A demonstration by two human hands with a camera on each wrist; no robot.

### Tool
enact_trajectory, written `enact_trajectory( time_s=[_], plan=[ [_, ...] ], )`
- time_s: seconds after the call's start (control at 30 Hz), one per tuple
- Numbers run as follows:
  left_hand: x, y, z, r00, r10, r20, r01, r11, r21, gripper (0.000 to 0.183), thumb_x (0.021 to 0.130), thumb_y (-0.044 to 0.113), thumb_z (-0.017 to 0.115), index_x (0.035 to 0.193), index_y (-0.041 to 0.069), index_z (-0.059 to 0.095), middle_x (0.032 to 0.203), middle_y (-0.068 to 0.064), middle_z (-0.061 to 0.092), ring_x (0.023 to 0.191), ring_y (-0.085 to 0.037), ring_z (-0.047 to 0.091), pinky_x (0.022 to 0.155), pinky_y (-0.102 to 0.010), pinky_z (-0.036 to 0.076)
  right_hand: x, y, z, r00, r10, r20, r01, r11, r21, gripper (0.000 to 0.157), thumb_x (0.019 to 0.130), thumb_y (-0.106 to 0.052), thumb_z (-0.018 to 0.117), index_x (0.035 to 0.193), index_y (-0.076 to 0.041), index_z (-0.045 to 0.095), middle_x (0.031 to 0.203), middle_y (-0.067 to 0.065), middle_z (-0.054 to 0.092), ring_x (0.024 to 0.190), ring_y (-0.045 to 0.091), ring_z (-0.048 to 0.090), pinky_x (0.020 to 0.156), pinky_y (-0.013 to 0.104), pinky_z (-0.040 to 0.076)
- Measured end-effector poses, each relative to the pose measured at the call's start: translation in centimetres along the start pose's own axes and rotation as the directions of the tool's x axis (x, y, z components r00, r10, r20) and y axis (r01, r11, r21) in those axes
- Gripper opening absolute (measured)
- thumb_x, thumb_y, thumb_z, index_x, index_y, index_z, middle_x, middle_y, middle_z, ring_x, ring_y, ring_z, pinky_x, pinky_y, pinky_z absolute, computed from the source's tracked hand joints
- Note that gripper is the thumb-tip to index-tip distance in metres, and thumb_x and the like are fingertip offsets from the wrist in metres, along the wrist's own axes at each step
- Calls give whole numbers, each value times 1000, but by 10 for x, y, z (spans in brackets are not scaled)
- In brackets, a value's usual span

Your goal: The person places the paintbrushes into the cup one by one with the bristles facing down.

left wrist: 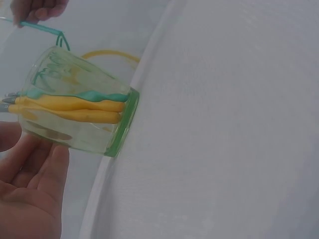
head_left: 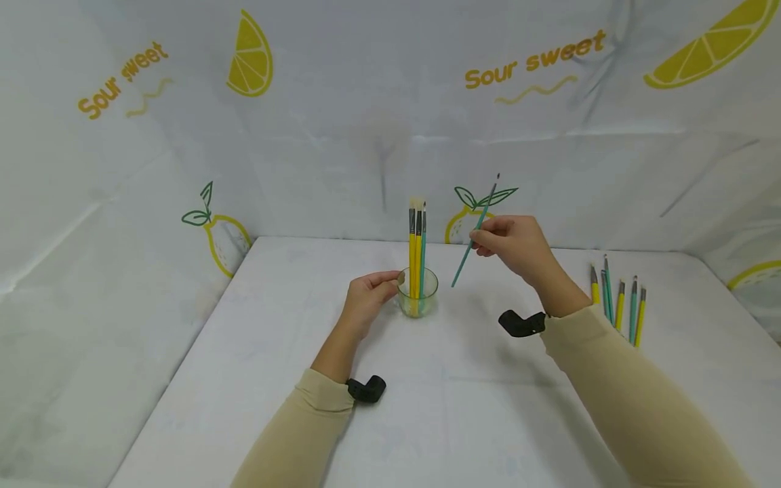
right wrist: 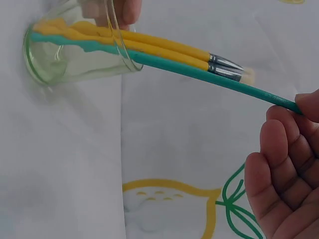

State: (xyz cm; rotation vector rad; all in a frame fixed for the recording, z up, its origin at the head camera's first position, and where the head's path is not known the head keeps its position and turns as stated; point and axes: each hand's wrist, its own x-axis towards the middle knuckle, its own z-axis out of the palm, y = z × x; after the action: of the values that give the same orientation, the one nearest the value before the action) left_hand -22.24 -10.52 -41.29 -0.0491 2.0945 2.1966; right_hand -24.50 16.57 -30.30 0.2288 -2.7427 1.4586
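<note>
A clear greenish glass [head_left: 417, 298] stands upright on the white table, with two yellow paintbrushes [left wrist: 75, 109] and a teal paintbrush [head_left: 423, 237] inside it, bristles up. My left hand [head_left: 368, 298] holds the glass at its left side near the rim, the thumb and fingers against the wall. To the right of the glass and above the table, my right hand [head_left: 509, 244] pinches a slim teal paintbrush [head_left: 464, 261] between thumb and fingers. This brush leans, its dark tip up to the right and its handle end down to the left. In the right wrist view, teal handles overlap at the glass.
Several yellow and teal paintbrushes [head_left: 634, 305] lie at the table's right, partly hidden behind my right forearm. A white cloth [head_left: 342, 163] with lemon prints rises behind the table's back edge. Each wrist wears a small black camera mount [head_left: 521, 324].
</note>
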Motion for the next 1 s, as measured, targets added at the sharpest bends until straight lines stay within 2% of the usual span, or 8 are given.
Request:
enact_trajectory(
  time_s=[0.13,0.3,0.43,0.6,0.8,1.0],
  plan=[
    [0,0,-1,1000,3,-1,-3,1000,4,26,92,13,63,113,4,72,118,-8,70,107,-14,63,98,-29,52,7,-8,17,999,-33,8,33,999,14,32,94,-31,65,103,-1,72,95,15,73,78,18,68,75,26,56],
    [0,-1,-1,1000,1,6,-1,1000,2,26,92,13,63,114,4,72,118,-9,70,107,-14,62,97,-29,52,14,-12,37,996,-67,52,66,998,13,26,93,-27,65,98,-3,71,92,13,72,81,26,67,74,28,57],
    [2,-2,-1,1000,2,14,-2,1000,0,26,92,13,63,115,3,72,119,-9,69,106,-12,61,97,-29,52,20,-6,49,993,-38,109,41,999,-22,23,93,-26,66,95,-3,70,88,9,72,80,26,67,77,35,58],
    [1,-2,-1,1000,-5,8,5,1000,10,28,92,14,63,117,2,71,120,-9,68,105,-11,60,97,-28,52,26,4,62,985,13,170,-6,999,-42,23,92,-27,65,95,-5,70,87,11,72,85,31,66,82,43,57],
    [3,-2,-2,1000,-6,8,6,1000,2,27,93,14,63,115,3,72,119,-8,69,104,-12,62,97,-28,52,27,12,73,977,25,210,-5,995,-97,23,91,-29,65,89,-8,72,79,7,70,76,23,62,72,34,55],
    [3,-3,-1,1000,6,11,-6,1000,14,25,92,15,63,113,5,73,118,-7,69,105,-14,63,97,-28,53,26,13,77,974,36,225,-11,994,-110,24,91,-31,65,92,-8,73,78,5,69,73,21,61,68,30,52]
  ],
)
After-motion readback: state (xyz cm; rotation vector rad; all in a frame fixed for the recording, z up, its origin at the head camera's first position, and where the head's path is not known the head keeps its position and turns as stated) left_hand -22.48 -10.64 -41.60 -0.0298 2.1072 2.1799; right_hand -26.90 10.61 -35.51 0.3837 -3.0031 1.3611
